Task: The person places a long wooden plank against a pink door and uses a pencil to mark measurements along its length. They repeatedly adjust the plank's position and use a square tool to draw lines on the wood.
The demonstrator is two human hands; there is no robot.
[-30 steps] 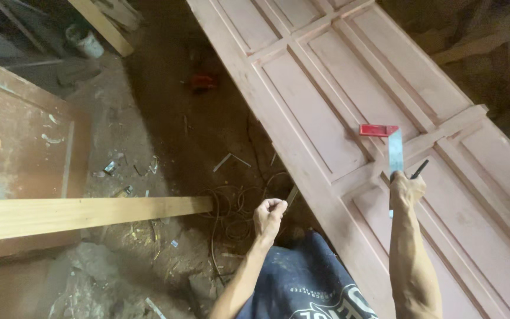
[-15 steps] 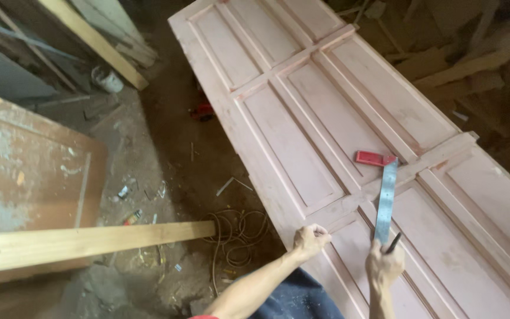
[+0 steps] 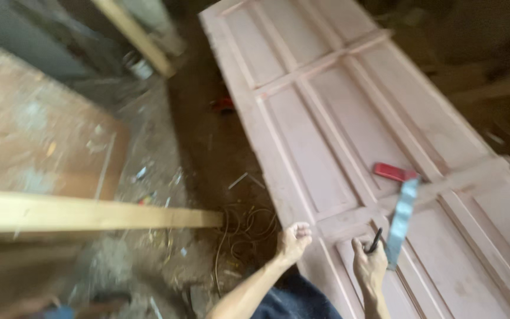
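Note:
A large pink panelled door (image 3: 326, 136) lies flat and fills the right of the view. On it rests a try square with a red stock (image 3: 394, 172) and a steel blade (image 3: 401, 221). My right hand (image 3: 368, 269) is on the door just left of the blade's near end, closed around a dark pencil (image 3: 375, 240); whether it still touches the blade is unclear in the blur. My left hand (image 3: 293, 239) is curled into a fist at the door's near left edge, nothing visible in it.
A pale wooden plank (image 3: 90, 214) reaches in from the left, ending near a coil of cable (image 3: 246, 227) on the dirt floor. A worn board (image 3: 42, 136), a white bucket (image 3: 140, 66), a leaning timber (image 3: 137, 35) and a red object (image 3: 224, 105) lie beyond.
The view has swung and blurred. My right hand slid left off the blade's end, and the square now lies tilted. My left hand stays at the door edge.

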